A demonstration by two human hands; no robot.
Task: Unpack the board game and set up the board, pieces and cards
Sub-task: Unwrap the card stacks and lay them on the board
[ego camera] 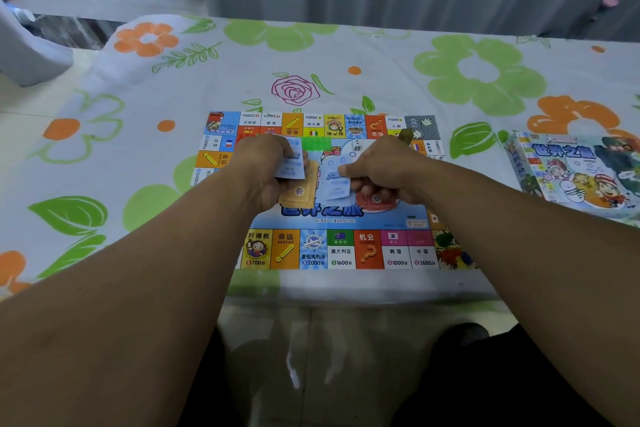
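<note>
The game board (pixel 341 250) lies flat on the flowered tablecloth (pixel 138 97). Over its left-centre, the left hand (pixel 266 166) grips a few pale blue cards (pixel 292 166) above an orange card pile (pixel 299 191) (resting on the board). At its centre, the right hand (pixel 384 173) pinches one blue card (pixel 332 191) over a red pile (pixel 375 204), seemingly cards. The game box (pixel 575 177) sits well right of the board.
</note>
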